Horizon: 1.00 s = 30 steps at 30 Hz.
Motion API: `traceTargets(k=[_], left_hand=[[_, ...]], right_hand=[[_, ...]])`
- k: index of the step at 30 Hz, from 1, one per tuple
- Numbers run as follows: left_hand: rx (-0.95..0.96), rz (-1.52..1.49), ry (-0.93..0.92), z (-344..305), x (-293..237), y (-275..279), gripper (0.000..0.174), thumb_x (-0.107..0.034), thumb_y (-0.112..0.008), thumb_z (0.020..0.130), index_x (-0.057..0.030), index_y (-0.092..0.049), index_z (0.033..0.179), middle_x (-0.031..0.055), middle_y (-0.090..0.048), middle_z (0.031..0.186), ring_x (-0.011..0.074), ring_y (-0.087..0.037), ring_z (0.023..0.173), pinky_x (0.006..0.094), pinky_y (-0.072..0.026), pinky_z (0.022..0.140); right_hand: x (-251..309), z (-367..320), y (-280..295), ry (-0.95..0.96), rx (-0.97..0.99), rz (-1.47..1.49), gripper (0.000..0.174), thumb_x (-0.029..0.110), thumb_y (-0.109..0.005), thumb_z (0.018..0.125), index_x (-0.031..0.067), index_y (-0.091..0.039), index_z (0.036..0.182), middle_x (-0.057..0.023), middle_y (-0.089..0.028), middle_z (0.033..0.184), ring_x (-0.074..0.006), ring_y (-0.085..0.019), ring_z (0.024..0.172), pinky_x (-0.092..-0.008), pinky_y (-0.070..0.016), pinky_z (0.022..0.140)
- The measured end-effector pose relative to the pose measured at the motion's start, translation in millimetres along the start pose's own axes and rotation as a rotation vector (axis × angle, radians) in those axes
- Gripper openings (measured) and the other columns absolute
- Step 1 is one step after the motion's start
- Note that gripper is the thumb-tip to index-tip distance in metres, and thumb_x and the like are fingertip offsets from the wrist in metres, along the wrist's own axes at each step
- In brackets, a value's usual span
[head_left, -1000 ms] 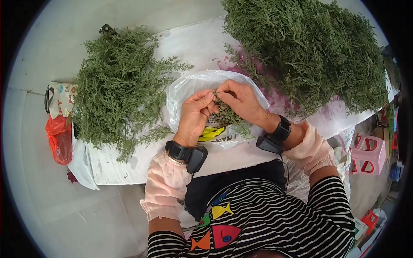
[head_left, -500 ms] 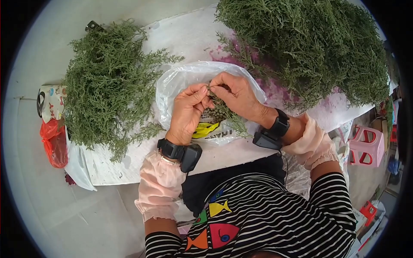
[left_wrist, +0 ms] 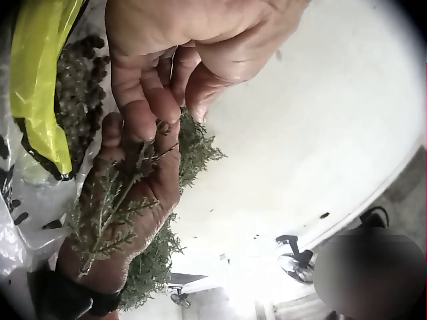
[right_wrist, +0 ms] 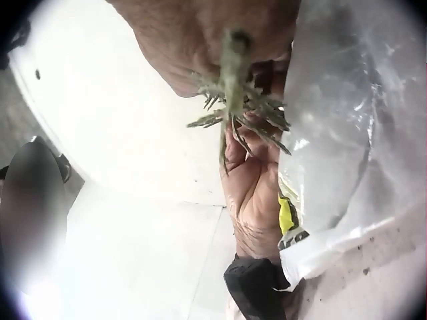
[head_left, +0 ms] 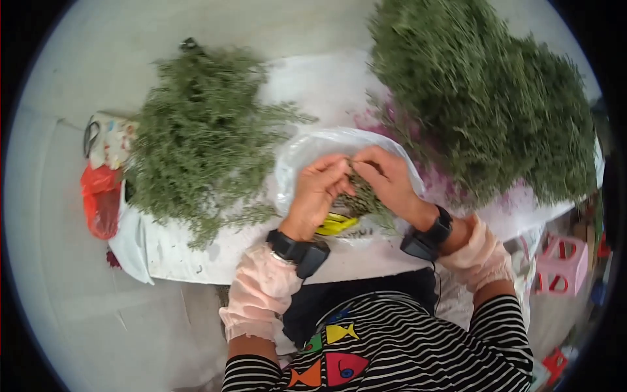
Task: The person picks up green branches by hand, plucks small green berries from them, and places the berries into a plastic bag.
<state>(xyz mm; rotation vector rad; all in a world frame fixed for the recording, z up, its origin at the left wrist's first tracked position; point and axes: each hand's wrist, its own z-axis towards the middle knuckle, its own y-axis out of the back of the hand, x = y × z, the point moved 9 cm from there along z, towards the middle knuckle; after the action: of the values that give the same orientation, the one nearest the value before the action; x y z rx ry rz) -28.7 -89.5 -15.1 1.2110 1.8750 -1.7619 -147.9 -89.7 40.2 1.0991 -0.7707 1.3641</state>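
Note:
In the head view, both hands meet fingertip to fingertip over a clear plastic bag [head_left: 295, 147]. A leafy conifer sprig [left_wrist: 110, 210] runs from the fingertips down along the palm side of the right hand [head_left: 390, 186], its cut stem end near that wrist. Thumb and fingers of the left hand [head_left: 319, 196] pinch at the sprig's tip, and the right hand's fingers hold it there too; the exact grip is partly hidden. Inside the bag lies a heap of small round brownish-green cones [left_wrist: 80, 87], beside yellow printing [head_left: 336, 224] on the plastic.
A pile of cut conifer branches [head_left: 202, 137] lies left on the white table [head_left: 196, 261]; a larger pile [head_left: 483, 111] stands at the back right. Purple stains [head_left: 434, 179] mark the tabletop. A red bag [head_left: 101, 199] hangs at the left edge, and a pink stool [head_left: 562, 264] stands right.
The whole head view shifts, first up and left, then down and right, now blurred. Both hands stay together over the bag, pinching at the sprig's tip.

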Motion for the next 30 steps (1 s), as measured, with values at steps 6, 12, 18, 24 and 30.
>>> traceTargets(k=[6, 12, 18, 24, 30], left_hand=[[0.057, 0.123, -0.179, -15.7, -34.7, -36.7, 0.026, -0.006, -0.059, 0.084, -0.001, -0.057, 0.109, 0.0044, -0.06, 0.082, 0.0117, -0.056, 0.062, 0.0255, -0.0484, 0.055], [0.154, 0.27, -0.001, -31.0, -28.9, -56.4, 0.026, -0.007, -0.063, 0.08, -0.0012, -0.059, 0.105, 0.0039, -0.061, 0.081, 0.0097, -0.055, 0.058, 0.0211, -0.0437, 0.049], [-0.008, 0.459, -0.114, -49.1, -62.5, -43.3, 0.016, -0.007, -0.064, 0.078, -0.0022, -0.062, 0.092, 0.0007, -0.061, 0.071, 0.0055, -0.048, 0.047, 0.0178, -0.0349, 0.042], [-0.454, 0.595, -0.506, -98.0, -190.3, 39.2, 0.028, -0.005, -0.064, 0.076, -0.0028, -0.061, 0.103, 0.0033, -0.063, 0.08, 0.0053, -0.05, 0.057, 0.0179, -0.0372, 0.047], [-0.76, 0.839, -0.852, -133.4, -242.3, 65.9, 0.036, -0.006, -0.066, 0.075, -0.0015, -0.058, 0.109, 0.0059, -0.062, 0.092, 0.009, -0.054, 0.069, 0.0213, -0.0419, 0.054]], right_hand=[[29.8, 8.0, 12.5, 0.04, -0.039, 0.239, 0.006, 0.003, -0.05, 0.088, 0.0005, -0.055, 0.09, -0.0023, -0.059, 0.083, -0.0066, -0.051, 0.072, -0.0213, -0.0424, 0.066], [70.8, 17.1, 15.1, 0.098, -0.141, 0.348, 0.006, 0.002, -0.048, 0.089, -0.0006, -0.054, 0.091, -0.0062, -0.061, 0.089, -0.0087, -0.053, 0.078, -0.023, -0.0431, 0.073], [74.6, 26.5, 14.3, 0.137, 0.002, 0.185, 0.011, 0.004, -0.049, 0.089, -0.0015, -0.055, 0.097, -0.0072, -0.061, 0.093, -0.0087, -0.055, 0.078, -0.0219, -0.0443, 0.074], [44.4, 38.0, 92.0, 0.014, -0.155, 0.042, 0.014, 0.006, -0.053, 0.087, -0.0017, -0.055, 0.099, -0.0061, -0.062, 0.093, -0.0094, -0.057, 0.077, -0.0225, -0.0458, 0.067], [26.2, 44.3, 81.0, -0.033, 0.037, -0.544, 0.021, 0.007, -0.06, 0.081, -0.0022, -0.055, 0.1, -0.008, -0.063, 0.093, -0.013, -0.059, 0.076, -0.0236, -0.0468, 0.064]])
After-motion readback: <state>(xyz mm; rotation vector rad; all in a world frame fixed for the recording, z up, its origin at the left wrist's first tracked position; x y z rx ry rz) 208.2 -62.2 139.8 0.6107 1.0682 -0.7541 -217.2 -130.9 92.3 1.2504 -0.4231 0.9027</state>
